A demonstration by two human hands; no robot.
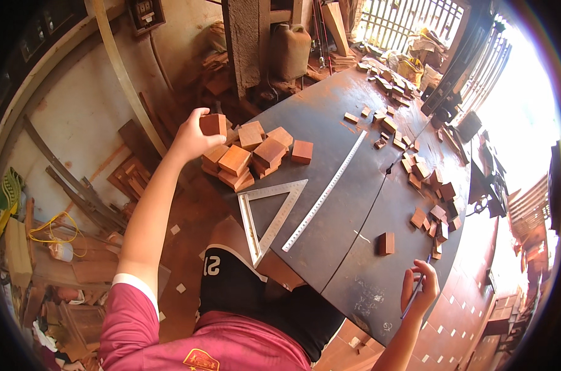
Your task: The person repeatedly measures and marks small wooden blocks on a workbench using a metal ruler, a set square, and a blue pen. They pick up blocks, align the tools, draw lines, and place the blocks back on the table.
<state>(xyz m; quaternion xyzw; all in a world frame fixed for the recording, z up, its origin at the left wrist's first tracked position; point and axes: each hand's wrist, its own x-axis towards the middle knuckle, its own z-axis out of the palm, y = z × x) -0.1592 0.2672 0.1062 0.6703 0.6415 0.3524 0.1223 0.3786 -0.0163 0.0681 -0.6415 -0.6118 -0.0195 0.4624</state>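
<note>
My left hand is closed round a reddish wooden block, held at the far left edge of the dark table. Right beside it sits a pile of wooden blocks, stacked loosely, with one single block just to their right. Over the table's right side, my right hand has a thin dark pencil or pen between its fingers. A lone block stands a little beyond that hand. Between my hands lie a clear set square and a long white ruler.
Many more blocks are scattered along the right side of the dark table. A thin seam runs across the tabletop. Behind it stand a dusty jerrycan and a post. Scrap wood litters the floor at left.
</note>
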